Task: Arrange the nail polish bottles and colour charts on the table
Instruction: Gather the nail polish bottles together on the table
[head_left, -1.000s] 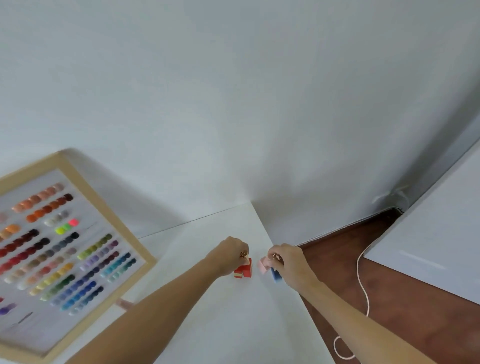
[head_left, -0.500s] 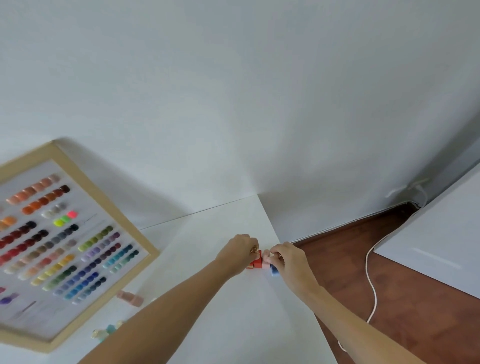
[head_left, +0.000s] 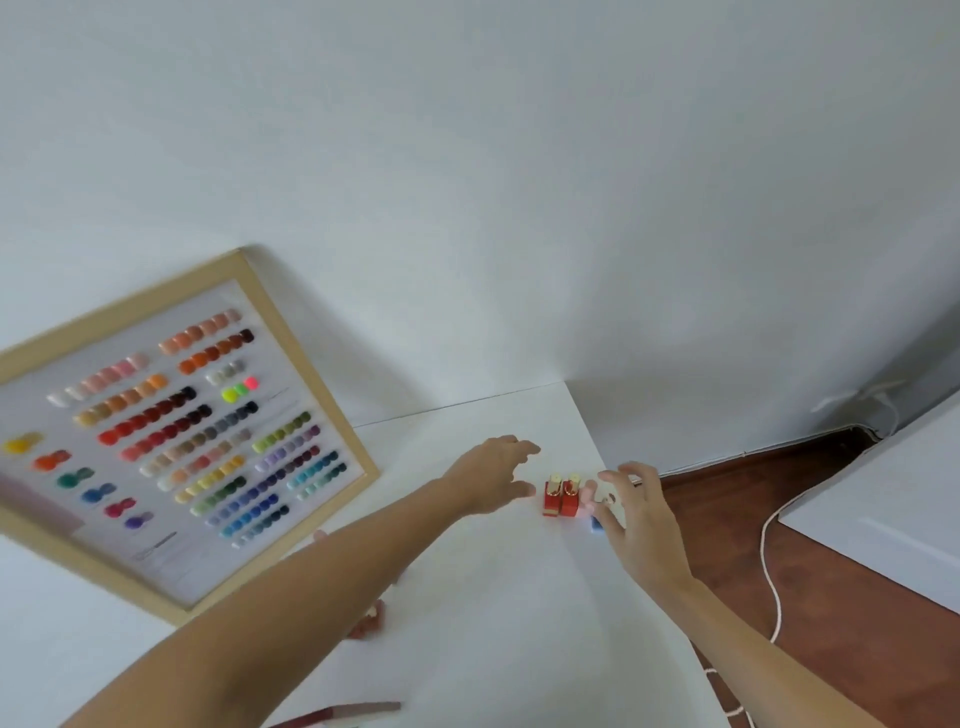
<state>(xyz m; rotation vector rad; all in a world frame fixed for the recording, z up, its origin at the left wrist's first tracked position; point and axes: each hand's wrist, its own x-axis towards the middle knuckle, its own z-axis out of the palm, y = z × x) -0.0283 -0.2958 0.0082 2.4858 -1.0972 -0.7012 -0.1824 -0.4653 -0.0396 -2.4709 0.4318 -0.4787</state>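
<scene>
2 red bottles (head_left: 562, 498) stand upright between the spread, empty left hand (head_left: 493, 475) and the nearer right hand (head_left: 631, 506) (fingers loosely open) on the surface (head_left: 493, 597).

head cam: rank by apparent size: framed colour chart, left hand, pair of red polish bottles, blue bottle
1. framed colour chart
2. left hand
3. pair of red polish bottles, standing side by side
4. blue bottle, mostly hidden behind the right hand, so unsure.

A white table (head_left: 467, 623) is carrying two small red nail polish bottles (head_left: 561, 499) standing far right, a wood-framed colour chart (head_left: 171, 431) leaning left.
</scene>
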